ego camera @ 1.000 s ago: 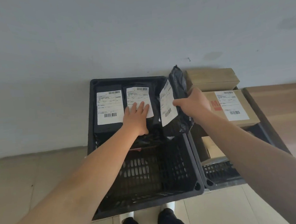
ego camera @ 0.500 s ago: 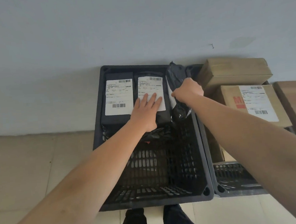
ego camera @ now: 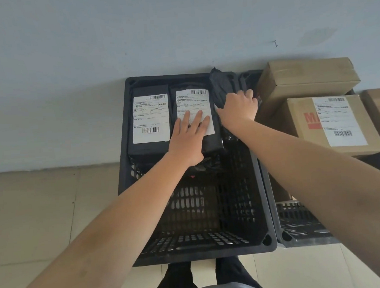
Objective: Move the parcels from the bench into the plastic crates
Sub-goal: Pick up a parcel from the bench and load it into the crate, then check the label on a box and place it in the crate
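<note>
Centre of the frame, a black crate (ego camera: 262,206) sits on the tiled floor (ego camera: 32,211) against the pale wall (ego camera: 109,37), and both arms reach down into its far end. The left hand (ego camera: 187,139) lies flat, fingers straight and spread, pressing on the white label of the middle parcel (ego camera: 211,140), which stands against the far wall of the crate. Just left of it stands another black parcel (ego camera: 144,149), label facing up, the two touching side by side. At the crate's upper right corner the right hand (ego camera: 238,109) curls its fingers over a third black bag (ego camera: 222,85), gripping it on edge, squeezed between the middle parcel and the crate's right wall. The near half of the crate shows bare slotted bottom, with some crumpled black plastic under the left wrist. To the right, touching, a second crate (ego camera: 303,228) peeks out beneath the right forearm, and above it two cardboard boxes crowd that side: a plain box (ego camera: 308,77) at the back and a labelled box (ego camera: 340,124) with red print in front of it. The person's dark trousers (ego camera: 178,279) show at the bottom edge.
</note>
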`<state>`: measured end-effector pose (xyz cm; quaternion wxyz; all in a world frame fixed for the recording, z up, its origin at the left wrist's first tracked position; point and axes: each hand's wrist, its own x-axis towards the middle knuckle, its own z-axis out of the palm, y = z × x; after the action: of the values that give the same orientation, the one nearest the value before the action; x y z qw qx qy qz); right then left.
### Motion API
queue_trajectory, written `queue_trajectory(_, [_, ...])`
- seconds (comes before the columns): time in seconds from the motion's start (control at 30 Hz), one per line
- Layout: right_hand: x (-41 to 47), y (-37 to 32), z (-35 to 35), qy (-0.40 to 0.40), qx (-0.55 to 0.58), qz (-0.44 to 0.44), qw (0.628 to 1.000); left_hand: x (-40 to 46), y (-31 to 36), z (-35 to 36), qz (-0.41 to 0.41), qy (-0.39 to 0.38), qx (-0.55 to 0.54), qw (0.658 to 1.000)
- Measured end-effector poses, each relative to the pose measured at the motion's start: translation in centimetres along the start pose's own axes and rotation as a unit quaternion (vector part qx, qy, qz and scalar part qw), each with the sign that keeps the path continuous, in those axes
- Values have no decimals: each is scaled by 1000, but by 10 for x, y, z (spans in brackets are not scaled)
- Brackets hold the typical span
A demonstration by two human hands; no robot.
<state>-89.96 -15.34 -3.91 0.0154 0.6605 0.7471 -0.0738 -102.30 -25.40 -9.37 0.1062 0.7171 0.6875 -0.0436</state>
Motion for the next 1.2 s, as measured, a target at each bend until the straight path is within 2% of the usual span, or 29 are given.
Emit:
queue_trajectory(0.2, [-3, 15, -6, -78, 72, 15, 994, -16, 4, -9, -14, 1, -34, 999])
queue_trajectory(0.4, [-17, 29, -25, -86, 183, 31, 979, -27, -1, -26, -30, 6, -80, 996])
queue_trajectory(0.6, [-68, 45, -46, -43, 350, 55, 934, -56, -11, -51, -67, -22, -204, 976])
queue_trajectory(0.77, [-137, 50, -54, -3, 461, 105, 881, -97, -12, -51, -96, -16, -300, 949])
queue_trajectory(1.0, [-226, 44, -35, 20, 534, 186, 825, -156, -9, -37, -88, -18, -391, 916])
queue_trajectory(1.2, [-284, 43, -35, 7, 578, 175, 797, -215, 2, -43, -97, 13, -453, 886])
